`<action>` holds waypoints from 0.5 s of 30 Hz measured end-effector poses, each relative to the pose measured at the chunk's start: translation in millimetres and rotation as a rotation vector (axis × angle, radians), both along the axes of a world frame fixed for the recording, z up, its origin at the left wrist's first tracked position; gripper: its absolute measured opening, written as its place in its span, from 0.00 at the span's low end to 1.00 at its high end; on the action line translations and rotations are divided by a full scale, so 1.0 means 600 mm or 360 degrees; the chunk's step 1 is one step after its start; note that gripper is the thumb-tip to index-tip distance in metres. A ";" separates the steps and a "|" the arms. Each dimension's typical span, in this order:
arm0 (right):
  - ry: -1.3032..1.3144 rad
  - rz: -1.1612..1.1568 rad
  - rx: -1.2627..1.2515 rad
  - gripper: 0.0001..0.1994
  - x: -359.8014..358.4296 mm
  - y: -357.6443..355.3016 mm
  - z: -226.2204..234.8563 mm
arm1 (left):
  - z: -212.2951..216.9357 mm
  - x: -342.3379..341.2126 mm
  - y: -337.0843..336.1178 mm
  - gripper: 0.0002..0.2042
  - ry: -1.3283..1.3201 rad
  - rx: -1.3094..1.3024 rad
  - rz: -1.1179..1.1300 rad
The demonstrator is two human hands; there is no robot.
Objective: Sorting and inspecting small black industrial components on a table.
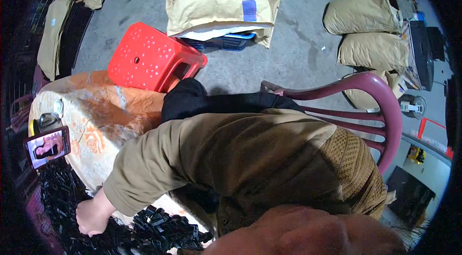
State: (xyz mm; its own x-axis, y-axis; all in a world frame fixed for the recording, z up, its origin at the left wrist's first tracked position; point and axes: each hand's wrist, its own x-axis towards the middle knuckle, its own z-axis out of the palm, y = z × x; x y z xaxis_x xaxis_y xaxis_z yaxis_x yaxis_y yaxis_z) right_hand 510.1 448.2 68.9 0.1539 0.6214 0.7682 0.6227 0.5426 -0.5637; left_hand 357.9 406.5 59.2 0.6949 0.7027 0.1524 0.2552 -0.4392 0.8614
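Observation:
My right hand [94, 216] is at the lower left, reaching from a brown sleeve [144, 173] that crosses the picture. Its fingers curl down at a heap of small black plastic pieces [60, 202], and whatever they hold is hidden. More black pieces [163, 231] lie to the right of the wrist, on a table with a cream and orange patterned cloth [91, 144]. My left hand does not show.
A phone with a lit screen [48, 148] stands at the table's left edge. Beyond the table are a red plastic stool [139, 57] and a large paper sack [211, 9]. A purple chair [387, 105] and stacked sacks [363, 14] are at right.

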 end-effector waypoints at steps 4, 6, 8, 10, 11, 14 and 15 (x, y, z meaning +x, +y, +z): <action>0.0024 -0.0013 -0.0003 0.15 0.005 -0.001 -0.003 | -0.008 0.006 0.005 0.15 0.0008 0.0018 -0.0013; 0.0067 -0.0009 0.0036 0.15 0.004 -0.005 -0.005 | -0.012 0.008 0.006 0.16 -0.0001 0.0030 -0.0014; 0.0025 -0.0026 0.0090 0.15 0.004 -0.009 -0.010 | -0.017 0.010 0.008 0.16 -0.0010 0.0037 -0.0020; -0.0014 -0.0046 0.0135 0.15 0.002 -0.009 -0.013 | -0.025 0.012 0.011 0.16 -0.0015 0.0036 -0.0029; -0.0014 -0.0063 0.0197 0.15 0.000 -0.005 -0.015 | -0.030 0.016 0.012 0.16 -0.0020 0.0034 -0.0037; -0.0025 -0.0084 0.0304 0.15 -0.005 0.009 -0.019 | -0.049 0.027 0.015 0.16 -0.0029 0.0025 -0.0044; 0.0008 -0.0063 0.0276 0.14 -0.007 0.012 -0.019 | -0.055 0.029 0.018 0.16 -0.0029 0.0024 -0.0037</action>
